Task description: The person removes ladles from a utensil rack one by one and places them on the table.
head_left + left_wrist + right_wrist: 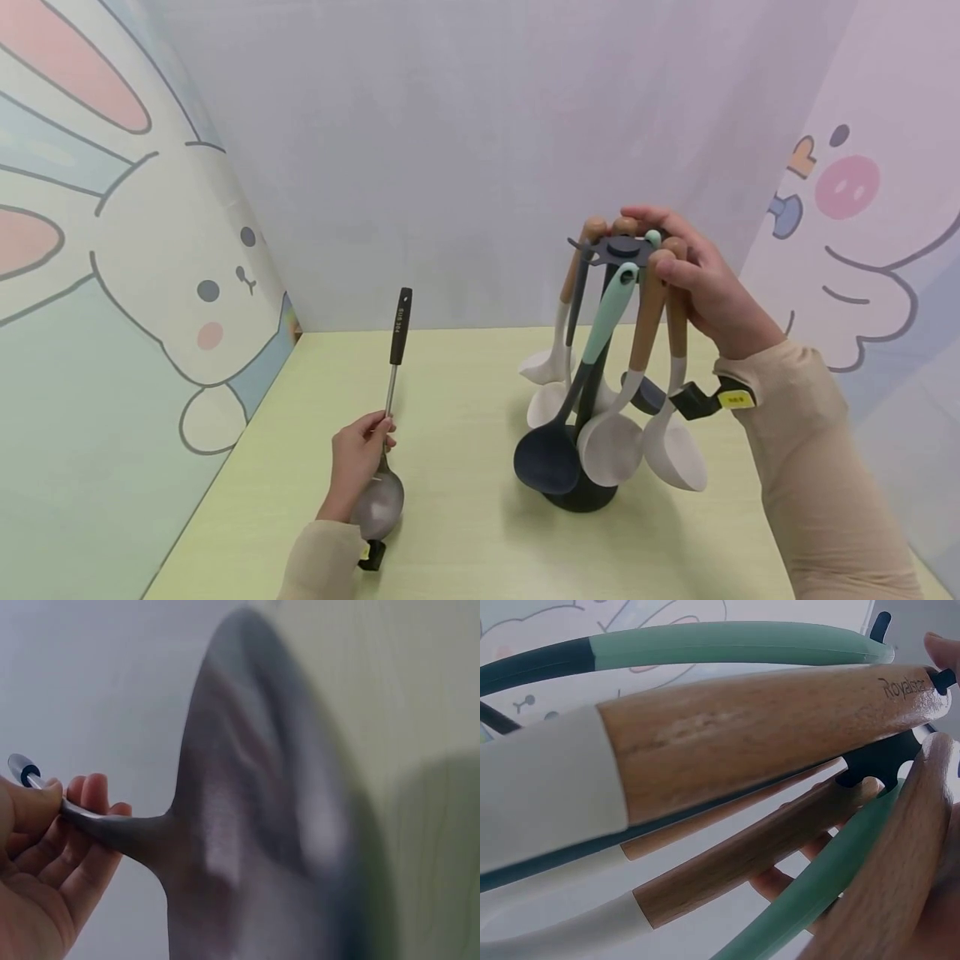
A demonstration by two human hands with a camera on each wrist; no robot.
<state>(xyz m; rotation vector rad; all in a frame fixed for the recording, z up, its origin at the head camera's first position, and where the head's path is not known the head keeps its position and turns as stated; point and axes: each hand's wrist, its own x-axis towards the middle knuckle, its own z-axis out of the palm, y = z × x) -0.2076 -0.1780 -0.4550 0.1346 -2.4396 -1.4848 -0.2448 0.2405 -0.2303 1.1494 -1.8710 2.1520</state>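
Observation:
My left hand [362,450] pinches the metal shaft of a steel ladle [380,507] just beyond its bowl. The ladle's black handle [401,325] points away toward the back wall, while its bowl lies close by my wrist and fills much of the left wrist view [240,795]. On the right, a black utensil stand [622,247] carries several hanging utensils. My right hand [712,283] grips around the stand's top, thumb on a wooden handle [651,312] and fingers reaching behind other handles. Those fingers [772,883] are partly hidden behind handles in the right wrist view.
From the stand hang a dark blue ladle [546,458] with a mint handle and several white, wooden-handled utensils, among them a white ladle [611,450]. The round black base [581,498] rests on the pale table [450,400]. Cartoon-printed walls [225,250] enclose it.

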